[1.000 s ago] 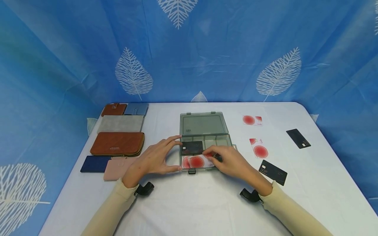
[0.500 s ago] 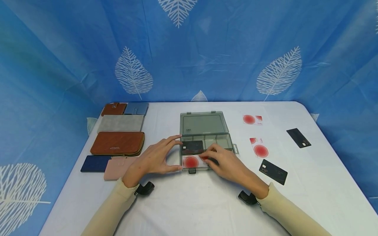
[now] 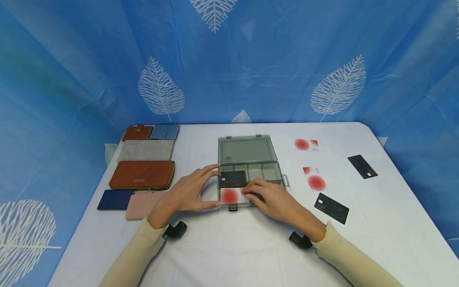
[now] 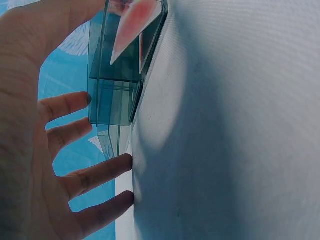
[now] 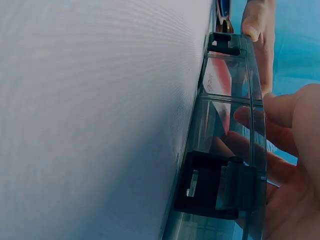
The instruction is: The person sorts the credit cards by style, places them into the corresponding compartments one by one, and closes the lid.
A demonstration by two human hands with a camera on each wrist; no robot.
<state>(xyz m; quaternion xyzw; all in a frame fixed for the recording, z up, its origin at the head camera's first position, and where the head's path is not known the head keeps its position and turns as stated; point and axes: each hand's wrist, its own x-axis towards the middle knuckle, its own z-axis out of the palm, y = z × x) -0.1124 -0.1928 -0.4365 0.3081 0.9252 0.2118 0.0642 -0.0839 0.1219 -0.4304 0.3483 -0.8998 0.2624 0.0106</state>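
A grey see-through box [image 3: 277, 172] lies open mid-table, its lid [image 3: 245, 150] folded back. A black card [image 3: 233, 178] sits in its back left compartment. A white card with a red circle [image 3: 229, 196] lies in the front compartment. My right hand [image 3: 256, 191] lies over that card's right end, fingers pressing on it. My left hand [image 3: 206, 186] is spread at the box's left wall, thumb and forefinger touching the corners. The left wrist view shows the box [image 4: 112, 95] and the card [image 4: 137, 25] beyond my straight fingers [image 4: 75, 135]. The right wrist view shows my right fingers [image 5: 287, 165] behind the box wall [image 5: 225, 150].
Right of the box lie two red-circle cards [image 3: 306, 144] [image 3: 313, 179], a black VIP card [image 3: 331, 208] and another black card [image 3: 362, 167]. On the left lie several wallets: a brown long one [image 3: 142, 174], a grey one [image 3: 145, 150], a navy one [image 3: 115, 199], a pink one [image 3: 141, 204].
My right hand slid the red-circle card leftward and down into the front compartment, where it now lies flat. The left hand has stayed at the box's side.
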